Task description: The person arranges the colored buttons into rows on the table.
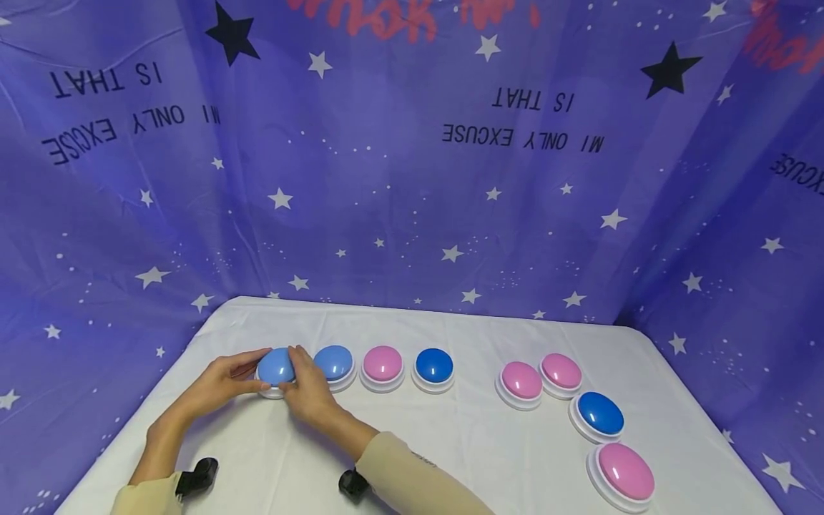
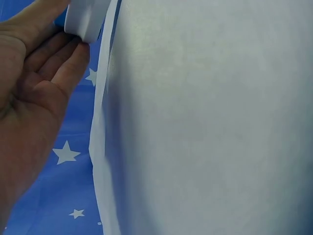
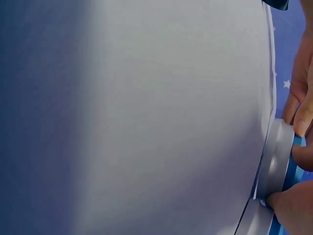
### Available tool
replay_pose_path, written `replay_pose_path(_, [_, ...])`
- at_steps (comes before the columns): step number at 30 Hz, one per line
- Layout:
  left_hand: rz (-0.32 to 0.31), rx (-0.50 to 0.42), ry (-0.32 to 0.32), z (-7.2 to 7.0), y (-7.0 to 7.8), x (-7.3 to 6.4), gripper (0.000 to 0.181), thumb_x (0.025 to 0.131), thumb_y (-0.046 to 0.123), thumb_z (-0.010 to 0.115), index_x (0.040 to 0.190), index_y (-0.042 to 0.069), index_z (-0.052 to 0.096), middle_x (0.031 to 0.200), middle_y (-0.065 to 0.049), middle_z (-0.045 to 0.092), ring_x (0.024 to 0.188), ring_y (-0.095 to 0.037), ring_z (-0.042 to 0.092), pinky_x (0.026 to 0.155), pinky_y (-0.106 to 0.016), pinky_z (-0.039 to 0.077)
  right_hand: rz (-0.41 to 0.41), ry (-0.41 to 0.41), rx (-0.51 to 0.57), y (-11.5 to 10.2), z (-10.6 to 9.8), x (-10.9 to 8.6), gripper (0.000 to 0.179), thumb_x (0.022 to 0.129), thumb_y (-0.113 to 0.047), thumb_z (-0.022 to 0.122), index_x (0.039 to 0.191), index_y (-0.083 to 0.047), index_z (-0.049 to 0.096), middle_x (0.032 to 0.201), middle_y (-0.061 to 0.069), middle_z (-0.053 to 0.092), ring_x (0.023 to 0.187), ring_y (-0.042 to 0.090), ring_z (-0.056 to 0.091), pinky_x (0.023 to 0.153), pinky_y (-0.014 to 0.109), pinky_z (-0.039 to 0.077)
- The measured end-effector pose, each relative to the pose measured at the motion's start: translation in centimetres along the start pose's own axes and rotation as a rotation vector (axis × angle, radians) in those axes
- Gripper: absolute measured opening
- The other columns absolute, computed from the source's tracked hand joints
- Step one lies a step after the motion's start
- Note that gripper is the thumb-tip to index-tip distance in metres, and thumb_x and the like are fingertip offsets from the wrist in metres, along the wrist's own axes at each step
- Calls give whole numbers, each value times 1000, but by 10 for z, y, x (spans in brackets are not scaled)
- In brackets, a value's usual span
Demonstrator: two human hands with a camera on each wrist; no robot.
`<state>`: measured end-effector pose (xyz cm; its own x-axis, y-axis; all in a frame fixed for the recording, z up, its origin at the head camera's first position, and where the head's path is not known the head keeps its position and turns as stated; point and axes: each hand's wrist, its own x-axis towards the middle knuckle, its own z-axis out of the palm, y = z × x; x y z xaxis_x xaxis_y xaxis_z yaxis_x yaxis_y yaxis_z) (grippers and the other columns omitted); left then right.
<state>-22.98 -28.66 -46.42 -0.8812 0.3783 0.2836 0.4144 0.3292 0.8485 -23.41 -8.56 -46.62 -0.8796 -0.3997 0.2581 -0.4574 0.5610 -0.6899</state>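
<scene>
A light blue dome push button [image 1: 275, 366] on a white round base stands at the left end of a row on the white table. My left hand [image 1: 215, 383] grips its left side, thumb at the front and fingers round the back. From the right, my right hand [image 1: 309, 390] holds the same button between thumb and fingers. In the right wrist view both hands meet at its white base [image 3: 275, 159]. The left wrist view has the base's edge [image 2: 85, 22] at the left fingertips. A second light blue button [image 1: 333, 363] sits just beyond the right hand, partly covered by it.
The row continues with a pink button [image 1: 383, 365] and a dark blue button [image 1: 434, 366]. To the right stand two pink buttons close together [image 1: 522, 380], another dark blue button [image 1: 601, 413] and a larger-looking pink one [image 1: 626, 472]. A purple star-printed cloth [image 1: 399, 179] hangs behind the table.
</scene>
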Motion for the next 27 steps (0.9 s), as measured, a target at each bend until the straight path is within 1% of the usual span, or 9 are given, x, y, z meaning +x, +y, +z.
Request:
replay_pose_path(7, [-16,-52,-22,2,-8,3,55,89,3,72,135,-18,47,136,-38,46,123,3,46,99,-14,39,48,-14,2,1,4,3,58,90,-2,65,145,-1,46,149,19,44,136,27,44,111,33,34])
replay_pose_path(12, [-47,-75,-38,1,-12,1,57,91,3,70,135,-20,44,138,-40,43,122,5,45,97,-13,40,52,-19,-11,1,7,3,58,90,-1,66,145,-1,45,149,20,43,136,28,43,111,32,34])
replay_pose_path(17, [-49,-80,-54,-1,-13,-1,58,91,0,68,135,-24,39,137,-44,39,120,5,45,95,-12,41,47,-24,-41,0,8,4,60,90,-3,67,145,0,44,149,20,43,137,26,42,111,31,33])
replay_pose_path(19, [-55,-74,-59,-2,-12,-1,58,92,0,68,136,-24,38,138,-44,39,123,-2,46,95,-13,42,45,-28,-48,-1,8,4,61,90,-5,69,145,1,44,149,20,43,137,26,42,111,31,33])
replay_pose_path(21, [-70,-65,-64,-3,-10,-2,60,92,1,68,137,-24,37,139,-43,38,128,-17,46,96,-13,41,43,-32,-53,-1,7,4,63,90,-9,70,146,1,42,150,19,42,138,26,41,111,32,33])
replay_pose_path(24, [-92,-31,-64,-4,-5,-1,63,92,3,69,138,-23,36,141,-42,36,131,-42,39,97,-13,39,47,-47,-46,-1,4,3,66,92,-15,70,148,2,39,152,19,39,140,26,38,112,32,32])
replay_pose_path(26, [-106,-1,-53,-4,-1,-1,66,91,5,70,139,-22,36,143,-41,35,131,-51,34,97,-11,38,37,-52,-43,-1,2,2,68,93,-18,69,149,3,37,153,20,38,141,26,36,113,33,31])
replay_pose_path(27, [-114,13,-44,-5,1,-1,67,91,7,71,140,-21,36,143,-41,35,131,-53,32,97,-10,37,27,-54,-37,0,1,1,68,93,-19,68,149,4,36,153,20,37,141,26,35,113,33,30])
